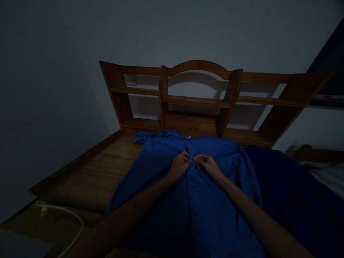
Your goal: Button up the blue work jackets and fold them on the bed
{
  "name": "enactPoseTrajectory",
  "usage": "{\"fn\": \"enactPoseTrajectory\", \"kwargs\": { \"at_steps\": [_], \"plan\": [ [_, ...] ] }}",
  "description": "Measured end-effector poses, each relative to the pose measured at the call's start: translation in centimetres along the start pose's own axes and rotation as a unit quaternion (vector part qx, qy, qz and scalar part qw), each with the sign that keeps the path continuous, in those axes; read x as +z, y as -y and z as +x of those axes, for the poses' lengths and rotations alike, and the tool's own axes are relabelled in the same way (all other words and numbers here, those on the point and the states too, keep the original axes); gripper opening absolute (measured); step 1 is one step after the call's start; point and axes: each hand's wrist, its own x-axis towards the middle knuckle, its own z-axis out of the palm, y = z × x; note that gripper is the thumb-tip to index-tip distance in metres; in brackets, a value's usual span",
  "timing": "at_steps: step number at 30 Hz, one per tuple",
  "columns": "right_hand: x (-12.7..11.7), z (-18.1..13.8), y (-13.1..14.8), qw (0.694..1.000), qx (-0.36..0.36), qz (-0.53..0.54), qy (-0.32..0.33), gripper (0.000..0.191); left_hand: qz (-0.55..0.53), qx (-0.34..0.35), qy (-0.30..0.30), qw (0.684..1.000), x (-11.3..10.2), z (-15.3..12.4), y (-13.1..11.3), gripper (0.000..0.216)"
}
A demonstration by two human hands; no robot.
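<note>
A blue shirt [215, 200] lies spread, front up, on a wooden surface [107, 168], its collar toward the far shelf. My left hand [178, 165] and my right hand [208, 165] meet at the shirt's front placket, just below the collar. Both hands are closed in a pinch on the cloth edges around a small pale button [191, 158]. My forearms reach in from the bottom of the view across the shirt's lower part.
A wooden shelf unit [199, 102] with open compartments stands against the pale wall behind the shirt. A darker blue cloth [290, 193] lies to the right. A white cable [72, 222] curls at the lower left. The room is dim.
</note>
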Motion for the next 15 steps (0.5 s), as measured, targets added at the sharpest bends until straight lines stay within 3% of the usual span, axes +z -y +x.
{"fn": "enactPoseTrajectory", "kwargs": {
  "at_steps": [15],
  "plan": [
    [0.04,-0.18,0.69,1.000,0.007,-0.003,-0.009,0.030,0.054,0.015,0.023,0.998,-0.34,0.09,-0.15,0.013]
  ]
}}
